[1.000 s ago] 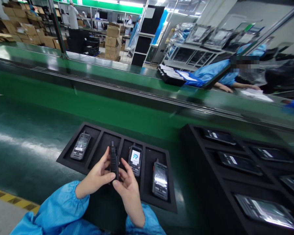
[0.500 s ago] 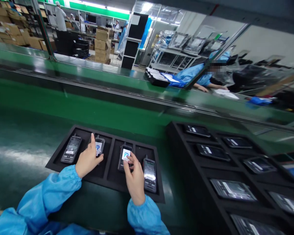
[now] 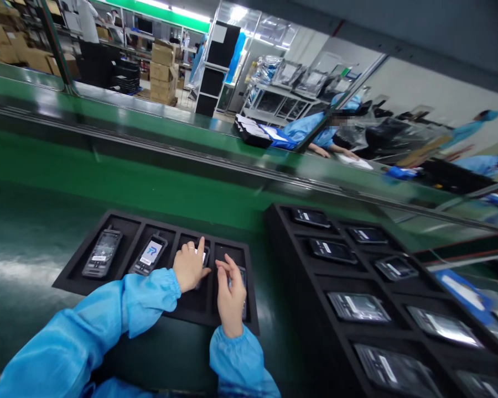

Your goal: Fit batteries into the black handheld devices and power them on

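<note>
My left hand [image 3: 190, 266] lies over a handheld phone [image 3: 206, 257] in the third compartment of a black foam tray [image 3: 78, 284]. Its index finger is stretched out and its thumb spread; it covers most of that phone. Just to the right, my right hand [image 3: 231, 290] hovers over the phone [image 3: 243, 276] in the fourth compartment, fingers bent and slightly apart, with nothing visible between them. In the second compartment a phone [image 3: 151, 254] with a stubby antenna shows a white screen area with a blue logo. The leftmost phone [image 3: 102, 253] has a dark screen and a small white label.
A larger black foam tray [image 3: 311, 276] with several phones stands to the right on the green bench [image 3: 20, 221]. Behind runs a metal rail [image 3: 182, 147]. Across it, a person in blue [image 3: 307, 128] has hands on white sheets. Cartons [image 3: 161, 74] are stacked farther back.
My left hand has moved right from the second phone to the third. My right hand has left the third phone's screen and shifted toward the fourth. The view has swung right.
</note>
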`<state>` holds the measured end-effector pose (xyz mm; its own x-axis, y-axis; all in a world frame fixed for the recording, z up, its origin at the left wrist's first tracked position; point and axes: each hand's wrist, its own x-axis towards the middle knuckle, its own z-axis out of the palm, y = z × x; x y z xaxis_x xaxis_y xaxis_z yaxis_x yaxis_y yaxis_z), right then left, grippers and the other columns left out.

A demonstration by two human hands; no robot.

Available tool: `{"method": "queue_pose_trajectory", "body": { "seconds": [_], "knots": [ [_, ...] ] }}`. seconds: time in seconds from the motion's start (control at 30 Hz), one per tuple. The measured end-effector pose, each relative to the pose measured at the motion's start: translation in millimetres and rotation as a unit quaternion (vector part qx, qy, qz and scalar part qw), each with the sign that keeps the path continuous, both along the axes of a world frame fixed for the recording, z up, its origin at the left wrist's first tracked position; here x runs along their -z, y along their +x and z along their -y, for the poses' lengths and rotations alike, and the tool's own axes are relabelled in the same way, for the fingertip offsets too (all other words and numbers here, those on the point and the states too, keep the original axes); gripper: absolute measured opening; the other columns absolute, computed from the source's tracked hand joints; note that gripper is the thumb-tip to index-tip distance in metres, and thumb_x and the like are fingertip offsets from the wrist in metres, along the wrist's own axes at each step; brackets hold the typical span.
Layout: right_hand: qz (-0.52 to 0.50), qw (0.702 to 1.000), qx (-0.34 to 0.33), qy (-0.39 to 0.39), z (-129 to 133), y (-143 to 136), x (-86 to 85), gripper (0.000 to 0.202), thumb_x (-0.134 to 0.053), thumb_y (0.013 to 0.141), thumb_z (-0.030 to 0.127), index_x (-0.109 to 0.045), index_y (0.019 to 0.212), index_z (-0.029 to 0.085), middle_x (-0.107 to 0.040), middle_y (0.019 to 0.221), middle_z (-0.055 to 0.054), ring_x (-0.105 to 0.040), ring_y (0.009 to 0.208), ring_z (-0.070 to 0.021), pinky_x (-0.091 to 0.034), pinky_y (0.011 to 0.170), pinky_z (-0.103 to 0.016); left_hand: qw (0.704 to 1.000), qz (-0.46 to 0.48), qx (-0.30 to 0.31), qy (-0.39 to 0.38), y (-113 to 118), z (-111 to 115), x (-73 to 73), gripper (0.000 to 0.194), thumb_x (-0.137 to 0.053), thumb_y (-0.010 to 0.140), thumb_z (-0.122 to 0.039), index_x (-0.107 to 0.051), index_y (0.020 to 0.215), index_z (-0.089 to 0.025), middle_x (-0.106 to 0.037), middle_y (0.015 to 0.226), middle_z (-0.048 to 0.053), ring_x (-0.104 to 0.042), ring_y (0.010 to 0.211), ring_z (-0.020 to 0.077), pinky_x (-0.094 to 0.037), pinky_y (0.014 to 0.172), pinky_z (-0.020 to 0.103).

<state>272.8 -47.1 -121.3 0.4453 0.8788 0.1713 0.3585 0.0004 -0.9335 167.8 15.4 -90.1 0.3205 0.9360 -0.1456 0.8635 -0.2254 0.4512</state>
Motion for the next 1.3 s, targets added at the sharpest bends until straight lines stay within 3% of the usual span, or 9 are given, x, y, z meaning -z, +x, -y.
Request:
{"method": "queue_pose_trajectory", "body": {
  "seconds": [0.17,0.37,0.47,0.53,0.6,0.8,1.03,1.13,1.3],
  "knots": [
    [0.01,1.0,-0.011,0.019,1.4,-0.8,0.1,0.037,-0.05,0.09,0.041,-0.056,0.119,0.019,-0.068,0.104,-0.008,-0.062,0.101,-0.0217,-0.048,0.092,-0.042,0.991,0.117,-0.007,-0.059,-21.6,-12.1,2.7,0.092,-0.071,0.064,-0.015,-0.028,0.145,-0.011,-0.049,0.123,0.025,-0.049,0.112,0.0431,-0.042,0.092,0.057],
    [0.025,0.997,-0.039,0.06,5.1,-11.3,-4.2,0.023,-0.052,0.091,0.034,-0.063,0.105,0.02,-0.067,0.102,-0.008,-0.062,0.095,-0.0215,-0.05,0.088,-0.041,0.924,0.343,-0.02,-0.168,-73.7,-0.1,-19.4,0.069,-0.05,0.082,-0.033,-0.026,0.145,-0.018,-0.056,0.122,0.012,-0.06,0.098,0.0223,-0.051,0.085,0.037],
    [0.04,0.989,-0.103,0.095,13.1,-33.1,-18.2,0.013,-0.057,0.088,0.029,-0.066,0.09,0.021,-0.066,0.087,-0.004,-0.062,0.085,-0.0189,-0.052,0.078,-0.034,0.841,0.486,-0.116,-0.206,-92.5,23.2,-21.5,0.076,-0.052,0.082,-0.043,-0.019,0.147,-0.02,-0.05,0.127,0.012,-0.06,0.093,0.0209,-0.052,0.079,0.035],
    [0.048,0.977,-0.163,0.126,19.9,-50.3,-28.2,0.008,-0.062,0.085,0.028,-0.067,0.088,0.022,-0.065,0.081,-0.003,-0.061,0.079,-0.0177,-0.052,0.072,-0.031,0.765,0.581,-0.192,-0.201,-98.7,35.9,-16.7,0.085,-0.066,0.074,-0.045,-0.026,0.145,-0.02,-0.05,0.126,0.011,-0.057,0.1,0.022,-0.049,0.087,0.034],
    [0.058,0.961,-0.219,0.158,25.3,-64.4,-34.9,0.013,-0.068,0.081,0.027,-0.066,0.092,0.021,-0.064,0.082,-0.003,-0.06,0.077,-0.0172,-0.052,0.069,-0.03,0.725,0.621,-0.234,-0.184,-102.3,43.9,-10.5,0.086,-0.074,0.069,-0.042,-0.033,0.142,-0.02,-0.054,0.121,0.009,-0.054,0.107,0.0226,-0.043,0.094,0.032],
    [0.068,0.94,-0.285,0.173,25.8,-74.1,-33.7,0.025,-0.054,0.087,0.009,-0.068,0.102,0.025,-0.06,0.086,-0.004,-0.06,0.079,-0.0143,-0.051,0.068,-0.027,0.687,0.645,-0.236,-0.239,-111.2,54.8,-5.5,0.082,-0.078,0.067,-0.039,-0.042,0.138,-0.02,-0.058,0.117,0.007,-0.053,0.11,0.0235,-0.042,0.093,0.03],
    [-0.006,0.965,-0.23,0.124,28.4,-78.5,-27.7,0.023,-0.057,0.087,0.013,-0.064,0.105,0.025,-0.061,0.088,-0.002,-0.061,0.08,-0.0136,-0.053,0.069,-0.025,0.676,0.663,-0.227,-0.226,-113.1,62.4,-4.3,0.077,-0.076,0.071,-0.039,-0.04,0.139,-0.025,-0.054,0.123,0.006,-0.054,0.11,0.0207,-0.045,0.09,0.025],
    [-0.054,0.966,-0.227,0.107,33.1,-83.8,-24.0,0.014,-0.062,0.084,0.017,-0.066,0.095,0.025,-0.06,0.084,0.0,-0.061,0.075,-0.0131,-0.053,0.064,-0.023,0.675,0.672,-0.234,-0.198,-113.2,63.2,-2.4,0.078,-0.074,0.073,-0.039,-0.035,0.141,-0.03,-0.053,0.119,0.005,-0.061,0.094,0.0186,-0.049,0.084,0.027],
    [0.032,0.96,-0.214,0.178,37.8,-87.2,-20.3,0.029,-0.061,0.083,0.009,-0.068,0.105,0.027,-0.064,0.085,-0.001,-0.061,0.079,-0.0141,-0.054,0.069,-0.026,0.683,0.665,-0.228,-0.198,-112.4,63.8,-1.5,0.076,-0.072,0.075,-0.04,-0.034,0.14,-0.031,-0.052,0.111,0.004,-0.063,0.08,0.0163,-0.052,0.078,0.028]
  ]
}}
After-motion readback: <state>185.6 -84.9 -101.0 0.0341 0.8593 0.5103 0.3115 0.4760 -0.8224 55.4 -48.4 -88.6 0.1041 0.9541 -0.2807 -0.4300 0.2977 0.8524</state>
